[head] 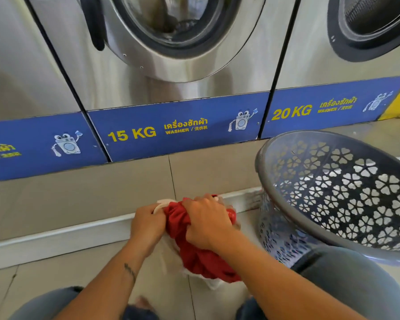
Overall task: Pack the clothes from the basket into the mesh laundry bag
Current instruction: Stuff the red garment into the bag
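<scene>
A red garment is bunched at the mouth of a white mesh laundry bag on the tiled floor in front of me. My left hand grips the bag's white rim at the left. My right hand is closed on the red cloth from above. The grey plastic basket, with flower-shaped holes, lies tilted on its side at the right, its opening towards me. I see no clothes inside it.
A row of steel front-loading washers stands ahead on a tiled step; the middle one is marked 15 KG, the right one 20 KG. My knees in jeans frame the bag at the bottom.
</scene>
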Demonstrator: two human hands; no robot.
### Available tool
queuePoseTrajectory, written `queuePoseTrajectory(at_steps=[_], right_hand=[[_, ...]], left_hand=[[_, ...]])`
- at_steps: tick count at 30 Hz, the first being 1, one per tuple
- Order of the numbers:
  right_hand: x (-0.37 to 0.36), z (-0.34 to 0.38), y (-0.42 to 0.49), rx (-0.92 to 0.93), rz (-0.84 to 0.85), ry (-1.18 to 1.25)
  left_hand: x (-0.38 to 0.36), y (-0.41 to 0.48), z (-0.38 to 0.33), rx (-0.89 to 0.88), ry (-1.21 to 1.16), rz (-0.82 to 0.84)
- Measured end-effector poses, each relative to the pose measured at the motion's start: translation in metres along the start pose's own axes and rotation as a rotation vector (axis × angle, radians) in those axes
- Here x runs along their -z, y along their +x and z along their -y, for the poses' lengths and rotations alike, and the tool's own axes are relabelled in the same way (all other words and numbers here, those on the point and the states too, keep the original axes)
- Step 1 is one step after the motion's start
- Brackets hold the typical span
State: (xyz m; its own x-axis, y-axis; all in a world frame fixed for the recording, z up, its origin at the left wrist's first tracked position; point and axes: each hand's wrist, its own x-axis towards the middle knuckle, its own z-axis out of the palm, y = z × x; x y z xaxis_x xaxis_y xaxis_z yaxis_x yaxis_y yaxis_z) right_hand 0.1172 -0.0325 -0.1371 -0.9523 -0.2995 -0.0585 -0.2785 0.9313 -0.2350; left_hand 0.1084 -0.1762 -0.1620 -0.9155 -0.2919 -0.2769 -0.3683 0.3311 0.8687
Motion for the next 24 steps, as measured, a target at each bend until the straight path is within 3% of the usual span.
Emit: queuePoseTrajectory(at_steps=[7, 12, 17, 21, 22, 24], right_hand=[[-0.076, 0.01, 0.007, -0.029, 0.152, 0.061], [-0.091, 0.002, 0.031, -0.14, 0.279, -0.049], [-0.094, -0.007, 0.049, -0.216, 0.408, -0.066], [-0.087, -0.026, 0.04, -0.211, 0.243, 0.417], [-0.087, -0.032, 0.037, -0.231, 0.169, 0.461], [-0.09, -0.043, 0.032, -0.297, 0.073, 0.305]], left_hand=[[0.013, 0.008, 0.018, 0.003, 0.186, 0.005], [0.006, 0.008, 0.01, -0.16, 0.248, 0.04], [-0.001, 0.018, 0.005, -0.16, 0.279, 0.042], [-0.004, 0.027, 0.004, -0.111, 0.309, -0.025], [-0.004, 0.027, 0.003, -0.105, 0.312, -0.033], [-0.004, 0.026, 0.0, -0.112, 0.308, -0.03]])
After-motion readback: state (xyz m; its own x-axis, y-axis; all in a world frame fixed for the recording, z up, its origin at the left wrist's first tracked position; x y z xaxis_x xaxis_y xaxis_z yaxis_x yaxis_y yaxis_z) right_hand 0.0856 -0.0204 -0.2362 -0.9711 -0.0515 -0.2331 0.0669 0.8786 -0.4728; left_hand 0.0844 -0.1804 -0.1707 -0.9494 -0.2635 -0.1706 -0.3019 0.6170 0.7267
